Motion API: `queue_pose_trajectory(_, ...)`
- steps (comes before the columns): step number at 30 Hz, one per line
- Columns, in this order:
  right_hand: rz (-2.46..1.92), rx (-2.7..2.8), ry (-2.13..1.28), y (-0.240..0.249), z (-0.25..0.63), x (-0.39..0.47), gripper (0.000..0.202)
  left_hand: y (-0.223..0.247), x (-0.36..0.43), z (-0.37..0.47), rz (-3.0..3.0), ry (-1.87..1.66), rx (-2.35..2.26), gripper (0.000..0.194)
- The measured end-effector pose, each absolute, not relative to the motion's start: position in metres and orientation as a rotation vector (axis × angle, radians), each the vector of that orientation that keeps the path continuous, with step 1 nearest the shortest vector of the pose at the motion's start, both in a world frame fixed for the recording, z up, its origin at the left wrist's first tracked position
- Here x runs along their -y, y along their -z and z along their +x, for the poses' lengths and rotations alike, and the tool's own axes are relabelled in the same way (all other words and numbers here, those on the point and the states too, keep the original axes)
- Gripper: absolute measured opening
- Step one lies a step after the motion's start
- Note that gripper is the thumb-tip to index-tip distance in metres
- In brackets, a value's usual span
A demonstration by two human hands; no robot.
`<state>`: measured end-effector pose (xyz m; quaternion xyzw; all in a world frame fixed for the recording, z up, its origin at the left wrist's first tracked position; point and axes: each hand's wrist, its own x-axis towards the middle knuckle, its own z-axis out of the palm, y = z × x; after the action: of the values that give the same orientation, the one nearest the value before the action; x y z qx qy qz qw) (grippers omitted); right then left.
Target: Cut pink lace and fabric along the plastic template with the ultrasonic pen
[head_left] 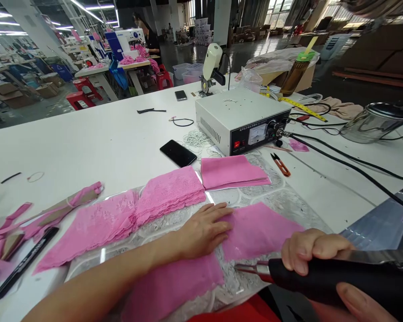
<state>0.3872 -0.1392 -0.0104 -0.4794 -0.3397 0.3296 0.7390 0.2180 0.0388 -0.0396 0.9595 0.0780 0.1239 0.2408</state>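
My left hand (203,228) lies flat with its fingers stretched out, the fingertips on the left edge of a pink fabric piece (258,230). Under my left forearm a second pink piece (177,286) is partly hidden. In my right hand (314,250) is a black handheld ultrasonic tool (322,279), its metal tip pointing left just below the fabric piece; whether the tip touches the mat I cannot tell. A stack of pink lace pieces (171,192) and another lace stack (97,221) lie beyond my left arm. Behind my fingers is a folded pink fabric stack (233,172).
A grey control box (242,116) with cables stands behind the fabric. Around it are a black phone (177,153), orange thread snips (280,164), a cutting machine (212,67) and a glass jug (372,123). A black marker (23,264) lies left. A person (149,38) sits by sewing machines.
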Motion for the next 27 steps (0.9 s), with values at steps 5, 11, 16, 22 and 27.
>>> queue_pose_trajectory(5,-1.033,0.774,-0.775,-0.006,0.38,0.132,0.014,0.036,-0.049,0.217,2.549,-0.425,-0.421,0.013)
queue_pose_trajectory(11,-1.038,0.708,-0.772,-0.011,0.372,0.133,0.014,0.027,-0.057,0.219,2.515,-0.403,-0.579,0.01)
queue_pose_trajectory(16,-1.05,0.778,-0.764,-0.009,0.375,0.134,0.013,0.028,-0.055,0.228,2.533,-0.34,-0.671,0.008)
queue_pose_trajectory(22,-1.061,0.758,-0.729,-0.003,0.374,0.136,0.013,0.029,-0.055,0.232,2.542,-0.301,-0.703,0.013)
queue_pose_trajectory(27,-1.02,0.717,-0.758,0.016,0.381,0.144,0.013,0.027,-0.054,0.233,2.554,-0.27,-0.701,0.014)
